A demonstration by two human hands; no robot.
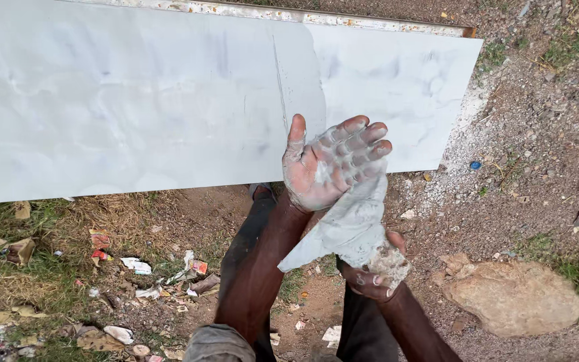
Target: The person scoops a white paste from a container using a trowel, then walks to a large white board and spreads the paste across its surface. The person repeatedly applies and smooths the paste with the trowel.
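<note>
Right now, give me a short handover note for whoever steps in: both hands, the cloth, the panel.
Left hand: open, palm up, fingers spread, coated in pale grey paste, over the panel's lower edge.
Right hand: shut on a crumpled grey cloth, which drapes up against the left hand.
White panel: lies flat ahead, smeared and streaky, rusty top edge.
Done: cannot tell how much of the panel is treated.
Left: the left hand is not yet clean.

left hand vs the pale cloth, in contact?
Touching. The head view shows the left hand open, palm up and coated in pale residue, with the cloth lying against its fingers; the right hand grips the cloth's lower end.
</note>
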